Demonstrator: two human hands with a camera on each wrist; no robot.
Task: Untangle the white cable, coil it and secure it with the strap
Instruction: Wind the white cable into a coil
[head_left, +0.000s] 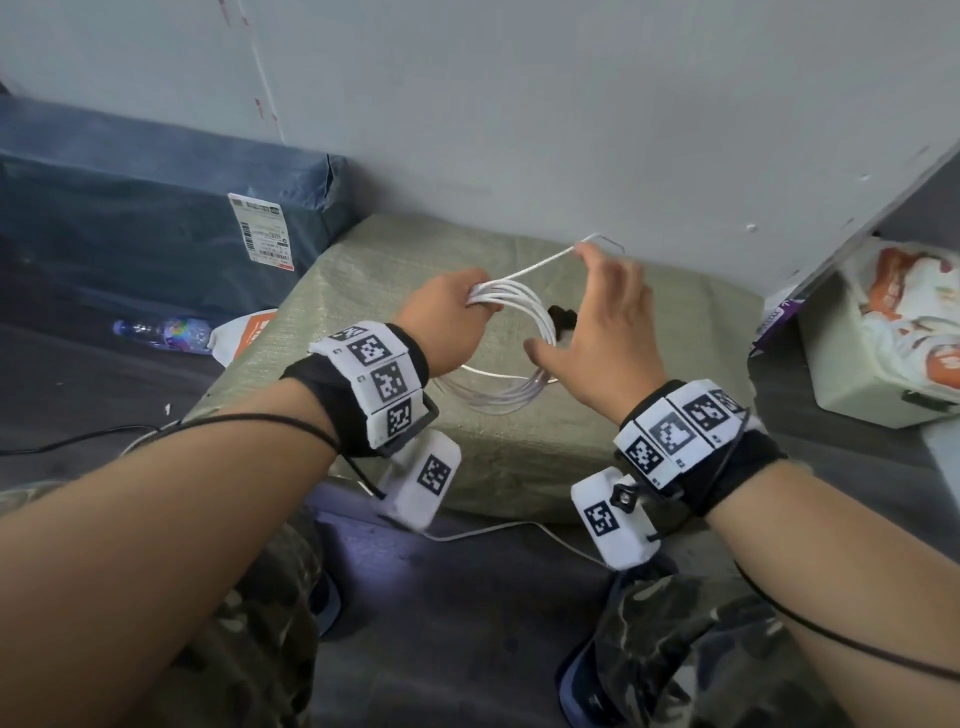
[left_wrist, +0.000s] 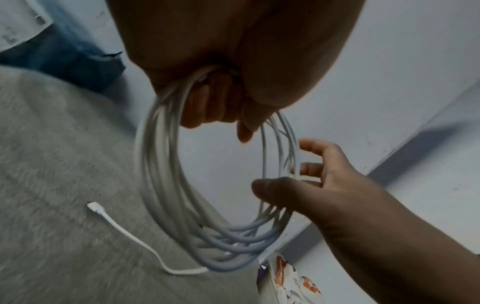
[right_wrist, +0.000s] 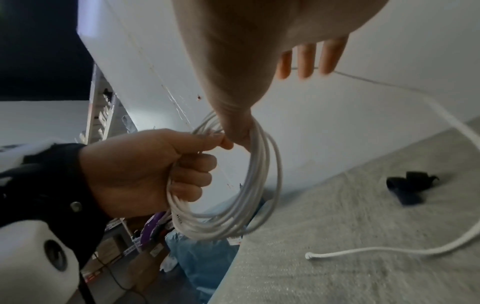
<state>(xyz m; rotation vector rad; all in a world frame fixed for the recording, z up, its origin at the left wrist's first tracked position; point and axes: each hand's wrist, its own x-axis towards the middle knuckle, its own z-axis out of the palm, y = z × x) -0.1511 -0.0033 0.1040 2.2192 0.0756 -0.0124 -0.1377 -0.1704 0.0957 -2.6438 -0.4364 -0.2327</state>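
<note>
The left hand (head_left: 448, 318) clamped its fingers (right_wrist: 193, 171) round the gathered loops of the white cable (head_left: 524, 306), seemingly to stop the coil springing open, while the right hand (head_left: 597, 332), fingers (right_wrist: 306, 61) spread apart, guided the free tail above the sack-covered bench (head_left: 649, 312), where the black strap (right_wrist: 410, 188) waited close by.

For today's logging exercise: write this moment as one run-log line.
left hand grips coiled white cable | right hand guides loose strand | black strap unused on woven sack

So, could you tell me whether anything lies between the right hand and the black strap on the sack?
Nothing visible does. The strap lies alone on the woven sack, beyond the right hand, which is busy guiding the white cable.
</note>
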